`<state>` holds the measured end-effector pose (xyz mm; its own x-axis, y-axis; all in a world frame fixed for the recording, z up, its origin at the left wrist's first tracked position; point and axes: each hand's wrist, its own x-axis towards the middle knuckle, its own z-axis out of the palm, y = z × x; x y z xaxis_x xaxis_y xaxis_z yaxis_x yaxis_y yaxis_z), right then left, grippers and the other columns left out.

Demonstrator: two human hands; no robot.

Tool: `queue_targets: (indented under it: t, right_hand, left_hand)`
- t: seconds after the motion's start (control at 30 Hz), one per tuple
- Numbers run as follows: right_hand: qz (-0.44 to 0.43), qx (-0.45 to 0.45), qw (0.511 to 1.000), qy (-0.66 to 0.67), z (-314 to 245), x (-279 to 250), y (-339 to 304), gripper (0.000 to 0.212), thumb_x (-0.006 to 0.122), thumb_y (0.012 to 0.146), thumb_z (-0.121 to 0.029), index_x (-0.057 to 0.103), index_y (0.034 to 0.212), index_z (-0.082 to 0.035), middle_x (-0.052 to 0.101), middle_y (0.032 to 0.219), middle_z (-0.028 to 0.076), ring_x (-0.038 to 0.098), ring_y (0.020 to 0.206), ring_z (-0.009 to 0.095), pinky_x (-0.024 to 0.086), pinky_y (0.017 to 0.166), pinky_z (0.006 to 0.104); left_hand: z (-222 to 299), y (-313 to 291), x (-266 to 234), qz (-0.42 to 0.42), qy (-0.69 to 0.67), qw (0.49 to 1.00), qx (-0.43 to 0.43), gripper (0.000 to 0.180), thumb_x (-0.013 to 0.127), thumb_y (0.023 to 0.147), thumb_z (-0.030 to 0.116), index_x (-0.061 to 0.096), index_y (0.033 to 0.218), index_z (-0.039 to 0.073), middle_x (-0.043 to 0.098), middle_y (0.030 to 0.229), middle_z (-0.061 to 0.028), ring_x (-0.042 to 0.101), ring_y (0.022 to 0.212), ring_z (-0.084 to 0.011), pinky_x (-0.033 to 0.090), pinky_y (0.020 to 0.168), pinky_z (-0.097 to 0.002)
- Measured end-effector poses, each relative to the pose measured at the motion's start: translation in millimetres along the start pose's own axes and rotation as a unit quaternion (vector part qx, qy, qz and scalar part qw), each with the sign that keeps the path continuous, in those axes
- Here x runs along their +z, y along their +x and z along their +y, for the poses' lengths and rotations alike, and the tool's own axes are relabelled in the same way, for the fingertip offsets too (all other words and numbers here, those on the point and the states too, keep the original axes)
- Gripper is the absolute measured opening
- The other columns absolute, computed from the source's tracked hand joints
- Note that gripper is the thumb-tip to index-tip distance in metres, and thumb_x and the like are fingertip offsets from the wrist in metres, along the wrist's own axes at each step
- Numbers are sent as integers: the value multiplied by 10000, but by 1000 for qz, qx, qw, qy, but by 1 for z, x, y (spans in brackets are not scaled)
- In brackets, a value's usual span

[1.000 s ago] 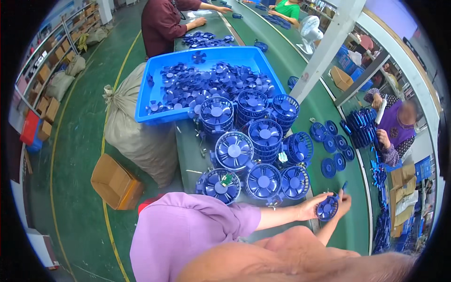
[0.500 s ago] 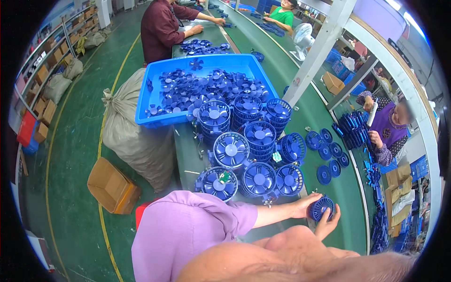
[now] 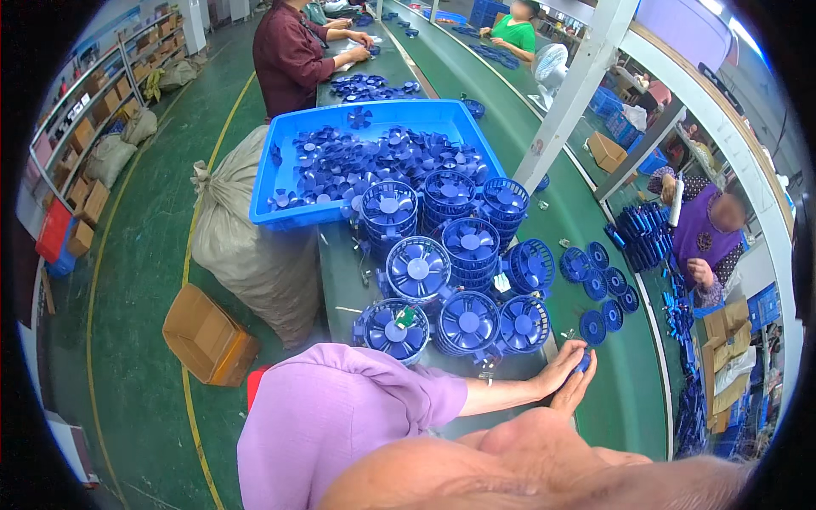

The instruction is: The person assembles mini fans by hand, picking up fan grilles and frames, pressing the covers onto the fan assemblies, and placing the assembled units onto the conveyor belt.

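Observation:
Over the green belt's near edge, my left hand (image 3: 559, 367) and my right hand (image 3: 575, 389) are pressed together around a blue plastic fan housing (image 3: 584, 362). Only a small part of it shows past my fingers. Left of my hands stand stacks of round blue fan housings (image 3: 469, 321) with fan blades inside. A small green circuit board (image 3: 405, 318) lies on the nearest left one. Beyond my hands, several blue ring-shaped grilles (image 3: 592, 326) rest on the belt.
A large blue tray (image 3: 289, 216) full of loose fan blades stands behind the stacks. A white post (image 3: 568, 106) rises beside the belt (image 3: 633, 382). At left are a tied sack (image 3: 251, 246) and an open carton (image 3: 204, 331). Co-workers sit across the belt and farther along.
The fan housing showed its ribbed face between my spread hands; now my hands have come together and mostly cover it. The ring grilles have shifted slightly in view.

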<state>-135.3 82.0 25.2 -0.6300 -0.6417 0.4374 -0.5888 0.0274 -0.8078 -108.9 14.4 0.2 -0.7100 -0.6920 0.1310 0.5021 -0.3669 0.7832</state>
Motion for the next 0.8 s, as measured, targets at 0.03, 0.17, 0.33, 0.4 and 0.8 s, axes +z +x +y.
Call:
queue_targets:
  t: [0.03, 0.17, 0.33, 0.4, 0.8]
  right_hand:
    - [0, 1, 1000, -1, -3, 1, 0, 614, 360, 976, -446, 331, 1401, -3, 397, 1389, 201, 390, 1280, 330, 290, 1065, 412]
    - [31, 78, 996, 31, -12, -5, -3, 540, 341, 990, -392, 362, 1378, -16, 415, 1367, 188, 417, 1255, 305, 318, 1046, 387]
    - [32, 106, 994, 16, -8, 2, 11, 426, 443, 955, -251, 469, 1314, -25, 484, 1338, 150, 436, 1260, 260, 314, 1062, 359]
    - [42, 101, 994, -19, -4, -15, 14, 392, 463, 949, -232, 520, 1276, -25, 535, 1287, 154, 480, 1219, 247, 340, 1039, 342]
    - [143, -27, 900, -410, 47, -97, 64, 476, 678, 814, -236, 555, 1241, -65, 502, 1293, 246, 450, 1224, 387, 335, 1041, 456]
  left_hand:
    - [2, -1, -1, 0, -1, 1000, -1, 384, 370, 1011, 337, 400, 1271, 56, 468, 1200, -89, 452, 1125, -180, 353, 984, -308]
    - [5, -7, 8, -13, 76, 992, 98, 330, 408, 986, 208, 394, 1262, 28, 466, 1207, -129, 443, 1167, -208, 338, 1014, -317]
    - [5, 3, -4, 30, 130, 986, 100, 336, 440, 971, 181, 390, 1250, 1, 502, 1179, -143, 493, 1119, -236, 390, 974, -341]
    - [0, 2, -8, 1, 190, 977, 91, 375, 418, 983, 260, 390, 1256, 4, 536, 1165, -203, 538, 1068, -338, 404, 942, -404]
    - [5, 2, -3, -27, 249, 956, 151, 213, 522, 903, 150, 545, 1086, 44, 476, 1260, -173, 480, 1120, -329, 430, 917, -396]
